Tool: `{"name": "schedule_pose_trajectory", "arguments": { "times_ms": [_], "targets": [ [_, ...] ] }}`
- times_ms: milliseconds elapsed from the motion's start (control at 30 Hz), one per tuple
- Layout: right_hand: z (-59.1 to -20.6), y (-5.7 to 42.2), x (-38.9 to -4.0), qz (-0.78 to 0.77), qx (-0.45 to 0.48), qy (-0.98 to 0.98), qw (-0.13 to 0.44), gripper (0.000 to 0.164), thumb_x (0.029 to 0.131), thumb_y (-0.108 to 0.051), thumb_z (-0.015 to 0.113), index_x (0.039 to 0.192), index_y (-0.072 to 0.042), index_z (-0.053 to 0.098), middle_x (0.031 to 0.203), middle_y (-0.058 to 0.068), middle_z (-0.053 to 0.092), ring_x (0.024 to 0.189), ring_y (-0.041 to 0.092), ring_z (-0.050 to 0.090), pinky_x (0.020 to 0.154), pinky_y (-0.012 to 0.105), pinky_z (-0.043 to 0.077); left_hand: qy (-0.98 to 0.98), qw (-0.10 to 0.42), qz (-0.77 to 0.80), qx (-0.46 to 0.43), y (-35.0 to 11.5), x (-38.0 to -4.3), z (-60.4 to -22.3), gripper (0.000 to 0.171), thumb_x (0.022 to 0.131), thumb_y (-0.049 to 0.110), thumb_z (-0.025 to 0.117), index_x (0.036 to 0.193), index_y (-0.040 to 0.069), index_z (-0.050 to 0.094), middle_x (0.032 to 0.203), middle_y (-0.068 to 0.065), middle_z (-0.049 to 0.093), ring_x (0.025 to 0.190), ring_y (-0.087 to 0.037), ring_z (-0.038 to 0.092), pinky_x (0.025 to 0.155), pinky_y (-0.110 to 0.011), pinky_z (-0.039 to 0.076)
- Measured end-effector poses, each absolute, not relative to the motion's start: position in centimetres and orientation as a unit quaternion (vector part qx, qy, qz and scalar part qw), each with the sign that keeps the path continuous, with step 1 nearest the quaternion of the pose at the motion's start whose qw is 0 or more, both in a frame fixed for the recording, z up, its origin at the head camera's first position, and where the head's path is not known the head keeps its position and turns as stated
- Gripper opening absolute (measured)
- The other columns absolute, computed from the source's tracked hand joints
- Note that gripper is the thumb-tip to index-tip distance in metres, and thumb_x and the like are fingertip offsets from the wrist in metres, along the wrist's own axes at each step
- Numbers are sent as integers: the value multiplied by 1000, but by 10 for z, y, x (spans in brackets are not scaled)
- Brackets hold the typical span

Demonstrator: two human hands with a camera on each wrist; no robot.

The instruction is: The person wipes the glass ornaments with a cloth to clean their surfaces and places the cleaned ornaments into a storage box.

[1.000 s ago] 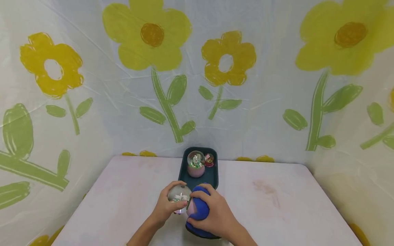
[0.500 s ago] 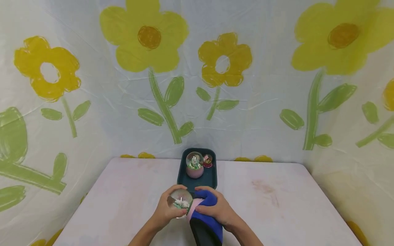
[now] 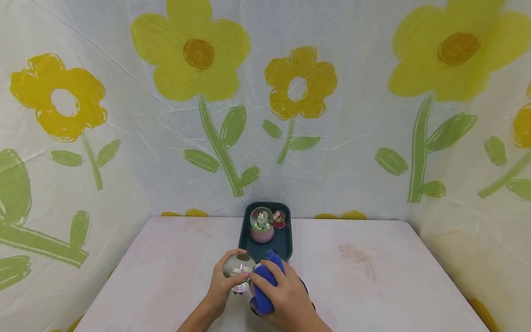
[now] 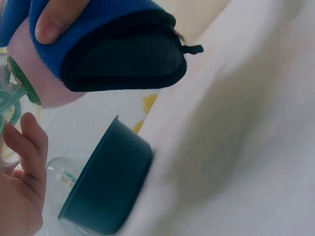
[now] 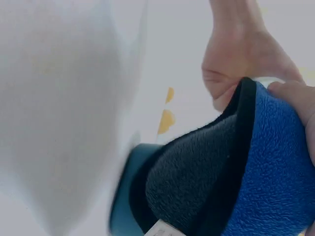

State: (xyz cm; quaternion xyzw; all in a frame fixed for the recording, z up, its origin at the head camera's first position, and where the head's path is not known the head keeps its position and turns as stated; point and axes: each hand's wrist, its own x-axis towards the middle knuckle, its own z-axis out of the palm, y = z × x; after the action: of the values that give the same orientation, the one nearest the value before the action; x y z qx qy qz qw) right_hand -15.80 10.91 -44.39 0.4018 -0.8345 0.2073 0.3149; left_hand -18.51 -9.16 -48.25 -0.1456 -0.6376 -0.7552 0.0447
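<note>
In the head view my left hand (image 3: 219,283) holds a snow globe (image 3: 238,266) by its clear glass ball, with the thumb across the front. The globe lies tipped sideways, its base toward my right hand (image 3: 288,297). That hand grips a fluffy cloth (image 3: 265,295), blue on one face and dark on the other, and presses it around the base. In the left wrist view a smooth pink base (image 4: 37,66) shows between the cloth (image 4: 106,37) and the glass. The right wrist view has the cloth (image 5: 283,162) hiding most of the globe.
Beyond the hands, a dark green tray (image 3: 274,251) stands on the pale table (image 3: 352,276). It bears a larger snow globe (image 3: 262,230) with a pink base and a small one (image 3: 280,219) with a red base. A flower-printed sheet (image 3: 352,175) surrounds the table.
My right hand has shifted its grip and turned the cloth around the base; its dark face swung into sight, then mostly out again. The globe in my left hand has rolled slightly.
</note>
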Motion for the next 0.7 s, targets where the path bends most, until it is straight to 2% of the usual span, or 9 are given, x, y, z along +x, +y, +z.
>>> {"name": "schedule_pose_trajectory", "arguments": {
  "times_ms": [100, 167, 267, 367, 433, 500, 533, 600, 700],
  "targets": [
    [-445, 109, -161, 266, 384, -844, 263, 72, 67, -52, 84, 130, -27, 59, 127, 5, 53, 103, 30, 60, 74, 45, 56, -646, 47, -747, -153, -95, -183, -484, 49, 77, 14, 69, 124, 8, 56, 115, -18, 56, 94, -30, 61, 73, -37, 55],
    [-443, 111, -166, 334, 364, -848, 192, 73, 65, -53, 85, 129, -27, 59, 127, 1, 52, 102, 23, 60, 73, 40, 55, -651, 49, -738, -173, -98, -183, -485, 50, 76, 13, 70, 123, 7, 56, 115, -18, 55, 95, -30, 60, 73, -38, 55],
    [-437, 118, -180, 442, 331, -833, 35, 68, 70, -49, 84, 129, -27, 58, 123, -3, 53, 100, 20, 58, 73, 37, 53, -650, 53, -727, -213, -100, -187, -483, 51, 76, 12, 74, 123, 6, 56, 116, -18, 55, 98, -30, 57, 74, -37, 55],
    [-439, 128, -192, 549, 286, -773, -137, 58, 78, -38, 78, 130, -22, 57, 120, 5, 56, 100, 26, 56, 75, 41, 51, -637, 52, -724, -259, -98, -187, -485, 52, 76, 10, 75, 124, 3, 55, 116, -21, 54, 100, -30, 55, 75, -37, 54],
    [-444, 134, -194, 599, 251, -730, -212, 55, 82, -32, 74, 131, -17, 55, 118, 11, 56, 100, 29, 56, 76, 42, 51, -621, 45, -731, -279, -95, -184, -489, 53, 76, 7, 75, 124, 1, 54, 116, -22, 53, 101, -29, 55, 75, -37, 55],
    [-448, 135, -192, 625, 231, -711, -227, 53, 84, -29, 71, 132, -14, 54, 118, 15, 56, 99, 30, 56, 77, 43, 51, -616, 39, -735, -281, -93, -182, -492, 54, 76, 7, 74, 125, 0, 53, 116, -23, 53, 102, -29, 54, 75, -37, 55],
    [-449, 135, -191, 628, 228, -712, -215, 52, 84, -28, 71, 132, -14, 54, 119, 16, 55, 99, 30, 56, 77, 42, 51, -616, 37, -736, -277, -93, -182, -493, 54, 76, 7, 74, 125, 0, 52, 116, -22, 53, 101, -28, 55, 75, -37, 55],
    [-448, 131, -187, 615, 235, -737, -153, 54, 82, -29, 75, 131, -20, 55, 122, 11, 55, 100, 29, 56, 77, 41, 51, -618, 36, -742, -259, -93, -184, -491, 55, 76, 7, 74, 125, 0, 52, 115, -22, 52, 100, -29, 55, 74, -36, 55],
    [-439, 122, -185, 551, 258, -793, -27, 63, 74, -32, 84, 129, -33, 55, 128, -2, 51, 103, 25, 55, 77, 39, 52, -627, 47, -745, -221, -94, -192, -483, 55, 75, 11, 75, 125, 3, 53, 115, -21, 53, 99, -30, 56, 74, -35, 55]
  ]
}}
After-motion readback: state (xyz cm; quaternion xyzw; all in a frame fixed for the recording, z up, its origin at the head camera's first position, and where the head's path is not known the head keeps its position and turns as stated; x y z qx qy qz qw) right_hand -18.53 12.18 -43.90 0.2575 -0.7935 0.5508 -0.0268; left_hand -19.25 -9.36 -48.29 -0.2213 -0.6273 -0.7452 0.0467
